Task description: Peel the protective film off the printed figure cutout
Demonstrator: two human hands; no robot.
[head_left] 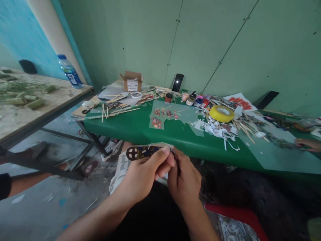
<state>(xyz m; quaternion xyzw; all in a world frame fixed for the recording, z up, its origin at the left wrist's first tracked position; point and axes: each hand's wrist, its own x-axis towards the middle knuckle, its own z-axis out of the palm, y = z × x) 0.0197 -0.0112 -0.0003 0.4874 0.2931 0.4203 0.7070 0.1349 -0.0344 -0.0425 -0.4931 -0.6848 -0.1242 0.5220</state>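
In the head view, my left hand (147, 169) pinches a long painted cut-out (142, 152) between thumb and fingers. The piece is dark brown and blue with a round, cross-pierced end, and a strip of clear film edges it. Close against the left fingertips, my right hand (184, 175) is closed around a small dark tool (173, 153), apparently scissors, mostly covered by the fingers. Both hands are above my lap, in front of the green table (120, 125). On that table lies a clear sheet with small red printed pieces (156, 123).
Yellow tape (221, 113), paint jars (190, 100), paper scraps (218, 129) and wooden sticks crowd the tabletop. A cardboard box (132, 82) and phone (178, 82) stand behind. A bottle (70, 72) is on the left table. Another person's hand (308, 144) is at far right.
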